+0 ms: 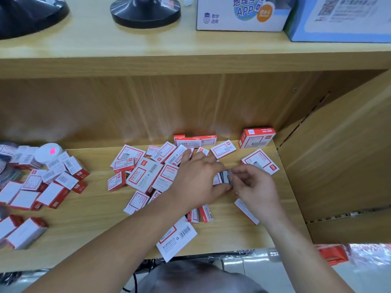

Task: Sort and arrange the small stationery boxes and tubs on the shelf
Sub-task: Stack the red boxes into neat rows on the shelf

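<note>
Dozens of small red-and-white boxes (146, 176) lie scattered on the shelf (95, 218). Left hand (198, 174) and right hand (254, 185) pinch one small box (224, 177) between them, mid-shelf. Judged light, rigid cardboard, smooth; best gripped across the narrow sides.

Your left hand (196, 176) and right hand (254, 187) cover most of the held boxes (224, 177) pinched between them, so you cannot count them or read their faces. Your left forearm (127, 240) hides parts of several loose boxes (146, 176) in the middle heap. The left pile (31, 195) runs off the left edge, and a dark shape (5, 170) beside it is too blurred to name. The black bases (146, 13) and cartons (241, 15) on the upper shelf (105, 45) are cut by the top edge. The red thing (332, 253) low at right is smeared. Label print is too small to read
</note>
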Tool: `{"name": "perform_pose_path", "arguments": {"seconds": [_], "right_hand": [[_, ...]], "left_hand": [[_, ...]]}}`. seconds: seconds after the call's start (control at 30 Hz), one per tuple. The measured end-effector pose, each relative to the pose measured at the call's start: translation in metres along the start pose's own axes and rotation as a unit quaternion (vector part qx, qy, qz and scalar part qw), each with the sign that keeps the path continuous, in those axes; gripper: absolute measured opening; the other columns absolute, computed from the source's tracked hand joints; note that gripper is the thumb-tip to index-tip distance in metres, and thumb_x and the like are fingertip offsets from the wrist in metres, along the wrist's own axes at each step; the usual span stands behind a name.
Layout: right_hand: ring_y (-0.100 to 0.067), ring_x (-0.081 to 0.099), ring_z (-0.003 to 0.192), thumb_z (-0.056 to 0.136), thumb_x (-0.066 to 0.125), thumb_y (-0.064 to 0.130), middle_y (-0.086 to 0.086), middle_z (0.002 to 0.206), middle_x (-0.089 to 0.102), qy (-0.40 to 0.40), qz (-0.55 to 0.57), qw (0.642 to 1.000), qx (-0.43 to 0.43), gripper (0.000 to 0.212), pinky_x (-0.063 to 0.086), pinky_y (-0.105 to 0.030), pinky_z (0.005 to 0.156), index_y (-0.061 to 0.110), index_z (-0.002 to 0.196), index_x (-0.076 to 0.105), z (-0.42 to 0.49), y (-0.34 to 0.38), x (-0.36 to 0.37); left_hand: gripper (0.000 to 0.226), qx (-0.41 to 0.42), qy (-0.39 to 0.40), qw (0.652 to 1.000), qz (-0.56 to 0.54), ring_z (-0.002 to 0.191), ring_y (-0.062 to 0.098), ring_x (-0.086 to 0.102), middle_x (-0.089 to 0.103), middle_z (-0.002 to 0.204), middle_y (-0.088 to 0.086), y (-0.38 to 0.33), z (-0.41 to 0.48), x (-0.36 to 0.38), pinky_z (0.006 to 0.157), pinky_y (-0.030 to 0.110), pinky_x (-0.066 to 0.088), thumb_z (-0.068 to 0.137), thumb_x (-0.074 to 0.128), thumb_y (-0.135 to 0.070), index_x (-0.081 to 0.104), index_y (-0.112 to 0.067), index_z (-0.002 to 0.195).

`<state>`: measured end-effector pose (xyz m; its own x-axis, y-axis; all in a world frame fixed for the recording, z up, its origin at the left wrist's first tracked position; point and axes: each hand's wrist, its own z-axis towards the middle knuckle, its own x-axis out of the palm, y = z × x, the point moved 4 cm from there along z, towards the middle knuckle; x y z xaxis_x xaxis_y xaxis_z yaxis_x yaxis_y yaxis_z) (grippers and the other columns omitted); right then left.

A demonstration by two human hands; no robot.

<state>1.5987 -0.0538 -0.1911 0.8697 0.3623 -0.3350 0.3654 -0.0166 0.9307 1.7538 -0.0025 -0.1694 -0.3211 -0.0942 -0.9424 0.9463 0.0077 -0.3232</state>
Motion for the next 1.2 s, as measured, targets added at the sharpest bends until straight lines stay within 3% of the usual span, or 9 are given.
{"name": "perform_pose_path", "arguments": {"seconds": [0.23,0.37,0.53,0.63,0.77,0.9,1.0,1.1,1.2], "right_hand": [[-0.003,0.069,0.067,0.088,0.072,0.006,0.011,0.071,0.075,0.02,-0.04,0.999,0.008,0.012,0.052,-0.016,0.063,0.014,0.08,0.078,0.001,0.006,0.004],[-0.013,0.069,0.071,0.088,0.072,0.007,0.004,0.072,0.075,0.019,-0.06,0.998,0.014,0.014,0.052,-0.024,0.064,0.01,0.077,0.079,0.001,0.005,0.006],[-0.018,0.07,0.073,0.089,0.07,0.005,0.005,0.071,0.075,0.004,-0.045,0.999,0.029,0.021,0.053,-0.025,0.063,0.015,0.072,0.076,0.0,0.005,0.007],[-0.014,0.07,0.069,0.09,0.07,0.007,0.008,0.07,0.075,0.003,-0.051,0.997,0.05,0.028,0.051,-0.017,0.054,0.023,0.067,0.073,0.001,0.005,0.007],[0.002,0.064,0.062,0.089,0.073,0.009,0.012,0.068,0.074,0.009,-0.053,0.997,0.048,0.019,0.049,-0.015,0.06,0.018,0.072,0.077,0.001,0.006,0.006],[0.003,0.061,0.057,0.088,0.074,0.01,0.012,0.063,0.072,-0.004,-0.056,0.997,0.047,0.014,0.044,-0.01,0.054,0.01,0.074,0.077,0.0,0.007,0.006],[-0.013,0.068,0.068,0.09,0.072,0.011,0.002,0.072,0.075,-0.007,-0.064,0.997,0.048,0.016,0.049,-0.015,0.053,0.011,0.075,0.076,-0.001,0.008,0.008],[-0.02,0.07,0.073,0.09,0.071,0.01,-0.002,0.075,0.075,-0.005,-0.085,0.996,0.039,0.017,0.054,-0.027,0.061,0.012,0.073,0.075,0.0,0.006,0.01],[-0.017,0.067,0.071,0.09,0.069,0.008,-0.001,0.074,0.074,0.003,-0.094,0.995,0.03,0.018,0.052,-0.023,0.063,0.012,0.072,0.074,0.0,0.008,0.01]], "left_hand": [[0.065,0.011,0.009,0.999,0.043,0.113,0.021,0.054,0.067,0.1,-0.006,0.018,-0.015,-0.012,0.118,0.053,0.025,0.07,0.051,-0.075,0.076,-0.03,0.111],[0.055,0.016,0.005,1.0,0.007,0.099,0.024,0.055,0.065,0.088,-0.005,0.027,-0.021,-0.009,0.103,0.039,0.037,0.075,0.054,-0.064,0.078,-0.026,0.105],[0.053,0.009,-0.006,1.0,-0.027,0.095,0.022,0.053,0.065,0.093,-0.006,0.024,-0.019,-0.004,0.088,0.032,0.037,0.076,0.064,-0.064,0.076,-0.027,0.113],[0.057,0.017,0.008,0.998,-0.057,0.1,0.018,0.051,0.065,0.097,-0.009,0.029,-0.022,-0.008,0.092,0.033,0.04,0.072,0.07,-0.068,0.074,-0.031,0.115],[0.076,0.001,0.013,0.997,-0.073,0.116,0.015,0.049,0.067,0.115,-0.008,0.054,-0.029,-0.025,0.102,0.033,0.041,0.064,0.084,-0.065,0.071,-0.024,0.127],[0.055,0.009,0.009,0.997,-0.07,0.114,0.014,0.049,0.065,0.106,-0.012,0.056,-0.034,-0.026,0.097,0.033,0.041,0.071,0.08,-0.064,0.077,-0.026,0.111],[0.042,0.024,0.001,0.999,-0.045,0.11,0.017,0.051,0.065,0.1,-0.01,0.047,-0.031,-0.022,0.093,0.033,0.041,0.08,0.074,-0.06,0.079,-0.026,0.104],[0.039,0.011,0.005,0.999,-0.052,0.105,0.019,0.053,0.065,0.098,-0.006,0.045,-0.028,-0.018,0.09,0.037,0.045,0.082,0.075,-0.056,0.079,-0.024,0.105],[0.04,-0.002,0.01,0.997,-0.076,0.105,0.021,0.054,0.066,0.101,-0.003,0.042,-0.029,-0.016,0.091,0.037,0.045,0.084,0.076,-0.051,0.078,-0.02,0.109]]}}
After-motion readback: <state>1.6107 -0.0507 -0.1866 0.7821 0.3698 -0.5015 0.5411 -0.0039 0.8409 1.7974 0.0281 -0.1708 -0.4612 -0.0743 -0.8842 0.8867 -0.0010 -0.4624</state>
